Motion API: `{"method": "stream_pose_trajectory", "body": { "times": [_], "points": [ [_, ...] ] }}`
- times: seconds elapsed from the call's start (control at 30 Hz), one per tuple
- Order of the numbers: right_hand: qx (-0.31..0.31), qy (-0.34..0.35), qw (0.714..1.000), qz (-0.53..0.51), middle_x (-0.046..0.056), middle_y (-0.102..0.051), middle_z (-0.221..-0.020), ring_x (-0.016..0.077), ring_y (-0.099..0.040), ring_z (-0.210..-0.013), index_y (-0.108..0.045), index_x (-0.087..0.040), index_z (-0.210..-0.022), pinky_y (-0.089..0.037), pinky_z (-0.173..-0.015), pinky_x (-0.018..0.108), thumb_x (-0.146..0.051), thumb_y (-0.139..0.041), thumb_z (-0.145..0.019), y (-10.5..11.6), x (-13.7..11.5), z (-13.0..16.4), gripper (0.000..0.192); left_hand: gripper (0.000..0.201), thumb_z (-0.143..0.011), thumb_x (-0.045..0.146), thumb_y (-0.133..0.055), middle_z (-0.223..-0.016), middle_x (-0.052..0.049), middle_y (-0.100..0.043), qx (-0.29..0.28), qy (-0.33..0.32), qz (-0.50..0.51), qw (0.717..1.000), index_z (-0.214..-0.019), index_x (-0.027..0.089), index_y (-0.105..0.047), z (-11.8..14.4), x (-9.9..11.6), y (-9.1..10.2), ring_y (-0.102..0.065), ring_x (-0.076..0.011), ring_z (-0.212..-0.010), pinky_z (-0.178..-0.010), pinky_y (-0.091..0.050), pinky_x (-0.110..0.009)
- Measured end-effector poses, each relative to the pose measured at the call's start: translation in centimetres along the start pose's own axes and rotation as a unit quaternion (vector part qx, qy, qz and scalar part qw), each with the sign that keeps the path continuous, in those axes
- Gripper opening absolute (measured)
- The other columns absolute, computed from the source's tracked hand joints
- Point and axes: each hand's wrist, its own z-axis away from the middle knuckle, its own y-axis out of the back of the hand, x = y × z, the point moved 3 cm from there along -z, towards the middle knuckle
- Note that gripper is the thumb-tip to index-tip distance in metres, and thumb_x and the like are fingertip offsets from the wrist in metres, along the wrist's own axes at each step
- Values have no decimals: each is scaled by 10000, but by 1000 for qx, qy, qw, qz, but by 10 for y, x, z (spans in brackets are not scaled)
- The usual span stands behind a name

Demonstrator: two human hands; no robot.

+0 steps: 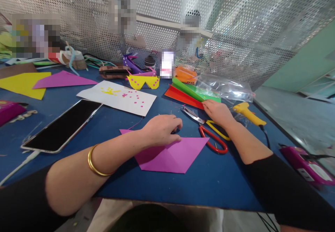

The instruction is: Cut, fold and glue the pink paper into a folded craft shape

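**Folded purple sheet under one hand, scissors under the other**

Head view: the left hand (163,130) is resting palm-down on the far edge of a folded purple paper (171,153), its fingers curled loosely at that edge; whether they are pinching something small there I cannot tell. The paper is lying flat on the blue table (214,183), near the middle and close to the person, already creased into a pointed shape. The right hand (217,112) is lying over the red-and-yellow scissors (210,134), just to the right of the paper, with its fingers stretching toward the stack of green and red sheets (192,94) further off; it is touching the scissors, but a closed grip is not showing.

Judging by this, folding is already under way, while no cut is showing on the purple sheet. Further left, a phone (62,125) is lying face-up, and beyond it a white sheet (117,97) with small yellow and pink scraps. A finished-looking pair of yellow paper glasses (143,82) is sitting at the far side, and a yellow glue gun (248,113) is lying to the right.
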Motion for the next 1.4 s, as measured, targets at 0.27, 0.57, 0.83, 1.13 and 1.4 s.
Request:
{"method": "stream_pose_trajectory", "body": {
  "times": [0.27,0.57,0.83,1.13,1.4],
  "points": [
    [27,-50,998,-5,117,-741,-1018,263,-678,-869,-705,-176,-1002,-486,-711,352,-254,-427,-961,-2,4,-1,291,171,-837,338,-655,-889,6,-608,1,-2,0,1000,-943,220,-592,1,1,1,-562,-163,-788,-632,-355,-284],
    [59,-98,993,-20,96,-741,-888,260,-660,-773,-702,-203,-883,-436,-665,342,-292,-472,-943,-3,9,-1,253,192,-838,341,-670,-901,-3,-618,-3,-4,-2,1000,-962,209,-606,1,2,1,-564,-168,-794,-645,-357,-287],
    [75,-114,990,-23,84,-722,-787,245,-625,-690,-688,-214,-824,-391,-612,330,-338,-479,-940,-3,10,-1,269,183,-843,347,-652,-895,-1,-614,1,-6,-3,1000,-957,213,-599,1,1,0,-561,-166,-792,-646,-354,-282],
    [82,-120,989,-19,82,-714,-791,249,-626,-693,-670,-221,-823,-393,-606,330,-333,-479,-935,-2,7,0,248,176,-842,350,-647,-890,2,-614,2,-7,0,1000,-947,218,-594,1,1,0,-566,-163,-788,-636,-360,-286],
    [93,-126,987,-28,113,-735,-1079,272,-679,-838,-605,-195,-1084,-452,-654,337,-222,-496,-907,6,1,2,209,184,-839,359,-643,-902,-8,-620,0,-8,0,1000,-940,215,-588,1,1,0,-565,-162,-786,-635,-359,-281]
  ]
}}
